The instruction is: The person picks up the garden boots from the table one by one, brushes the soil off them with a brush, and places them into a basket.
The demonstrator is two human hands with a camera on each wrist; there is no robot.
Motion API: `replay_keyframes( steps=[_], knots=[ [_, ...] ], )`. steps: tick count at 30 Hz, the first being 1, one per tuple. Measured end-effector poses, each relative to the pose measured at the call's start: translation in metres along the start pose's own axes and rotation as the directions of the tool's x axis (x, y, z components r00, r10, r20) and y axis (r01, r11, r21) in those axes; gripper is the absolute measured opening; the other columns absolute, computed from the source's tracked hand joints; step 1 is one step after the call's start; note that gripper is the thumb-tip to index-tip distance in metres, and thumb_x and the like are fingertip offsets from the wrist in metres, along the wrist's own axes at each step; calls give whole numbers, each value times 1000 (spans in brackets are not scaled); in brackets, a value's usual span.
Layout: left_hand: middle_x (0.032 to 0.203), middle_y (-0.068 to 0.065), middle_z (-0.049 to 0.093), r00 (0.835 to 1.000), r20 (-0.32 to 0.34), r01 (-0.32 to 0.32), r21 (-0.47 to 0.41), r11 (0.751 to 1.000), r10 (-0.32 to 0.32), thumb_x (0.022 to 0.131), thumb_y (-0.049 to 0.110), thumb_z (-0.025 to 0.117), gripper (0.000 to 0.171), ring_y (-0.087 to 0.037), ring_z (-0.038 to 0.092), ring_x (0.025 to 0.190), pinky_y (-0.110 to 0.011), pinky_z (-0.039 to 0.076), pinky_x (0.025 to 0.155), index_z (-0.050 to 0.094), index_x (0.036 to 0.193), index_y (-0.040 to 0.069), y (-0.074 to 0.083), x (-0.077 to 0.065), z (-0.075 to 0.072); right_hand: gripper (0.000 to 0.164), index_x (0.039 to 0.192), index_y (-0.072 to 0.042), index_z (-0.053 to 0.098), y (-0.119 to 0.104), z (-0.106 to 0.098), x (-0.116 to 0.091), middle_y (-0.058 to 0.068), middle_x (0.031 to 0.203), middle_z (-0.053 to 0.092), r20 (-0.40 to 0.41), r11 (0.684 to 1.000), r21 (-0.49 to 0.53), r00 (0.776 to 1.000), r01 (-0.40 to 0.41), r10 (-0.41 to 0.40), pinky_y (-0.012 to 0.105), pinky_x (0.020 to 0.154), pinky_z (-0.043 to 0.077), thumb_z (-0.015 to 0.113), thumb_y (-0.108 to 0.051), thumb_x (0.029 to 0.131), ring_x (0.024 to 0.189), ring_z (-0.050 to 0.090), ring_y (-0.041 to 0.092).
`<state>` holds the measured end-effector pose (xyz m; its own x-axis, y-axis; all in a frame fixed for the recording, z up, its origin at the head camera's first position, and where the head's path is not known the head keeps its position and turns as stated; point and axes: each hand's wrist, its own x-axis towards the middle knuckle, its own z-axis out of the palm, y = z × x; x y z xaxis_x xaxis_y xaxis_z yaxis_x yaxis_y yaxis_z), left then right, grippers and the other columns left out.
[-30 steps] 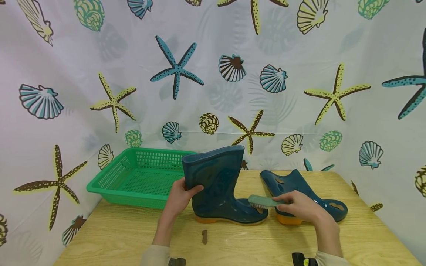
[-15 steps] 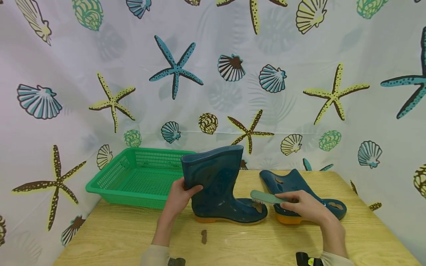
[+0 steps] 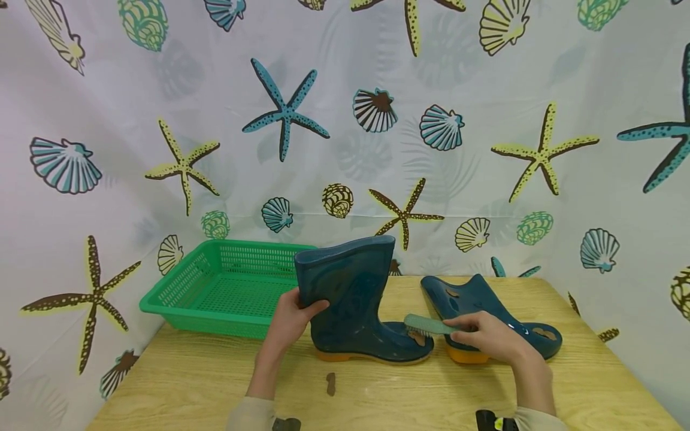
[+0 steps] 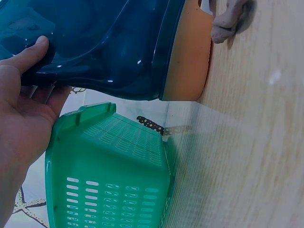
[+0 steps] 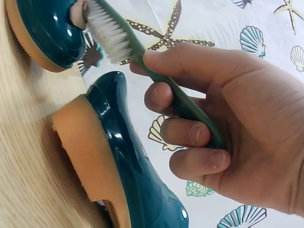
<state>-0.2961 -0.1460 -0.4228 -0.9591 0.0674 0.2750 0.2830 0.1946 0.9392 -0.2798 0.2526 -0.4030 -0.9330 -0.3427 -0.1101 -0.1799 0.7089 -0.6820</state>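
A dark blue rubber boot (image 3: 345,299) with an orange sole stands upright on the table. My left hand (image 3: 291,317) grips its shaft from the left, thumb across the near side and fingers behind. In my right hand (image 3: 487,335) is a green scrub brush (image 3: 426,324) with white bristles, its handle wrapped by the fingers. The bristles meet a brown mud patch (image 3: 417,338) on the boot's toe. In the right wrist view the bristles (image 5: 111,35) press against a brownish lump (image 5: 78,14) on the toe.
A second blue boot (image 3: 485,305), with brown patches, lies on its side at the right, just behind my right hand. An open green plastic basket (image 3: 215,323) stands at the back left. A small brown lump (image 3: 331,384) lies on the wooden table (image 3: 188,383) in front.
The brush lifts slightly and tilts at the toe, then comes back down and left onto the mud patch. My left hand and the boot keep their place.
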Motion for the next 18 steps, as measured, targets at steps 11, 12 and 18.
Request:
replay_keyframes(
  steps=[11, 12, 18],
  knots=[
    [107, -11, 71, 1000, 0, -20, -3, 1000, 20, 89, 19, 75, 28, -22, 69, 94, -39, 58, 82, 69, 113, 6, 1, -1, 0, 43, 134, -5, 62, 8, -8, -7, 10, 104, 65, 23, 998, 28, 999, 48, -48, 28, 59, 40, 62, -28, 98, 65, 45, 11],
    [107, -11, 71, 1000, -2, -18, -1, 1000, 18, 89, 18, 75, 27, -22, 69, 94, -39, 58, 81, 69, 113, 6, 0, -1, 0, 44, 135, -6, 62, 8, -8, -6, 11, 102, 65, 14, 999, 22, 999, 50, -50, 28, 58, 40, 62, -29, 98, 62, 43, 11],
    [105, -10, 72, 1000, -8, 8, 9, 1000, -8, 89, 18, 75, 25, -22, 69, 92, -36, 57, 80, 69, 111, 7, -1, 0, 1, 43, 135, -7, 62, 5, -5, -3, 9, 105, 65, -24, 999, -19, 999, 37, -38, 29, 59, 39, 63, -28, 97, 65, 45, 15]
  ],
)
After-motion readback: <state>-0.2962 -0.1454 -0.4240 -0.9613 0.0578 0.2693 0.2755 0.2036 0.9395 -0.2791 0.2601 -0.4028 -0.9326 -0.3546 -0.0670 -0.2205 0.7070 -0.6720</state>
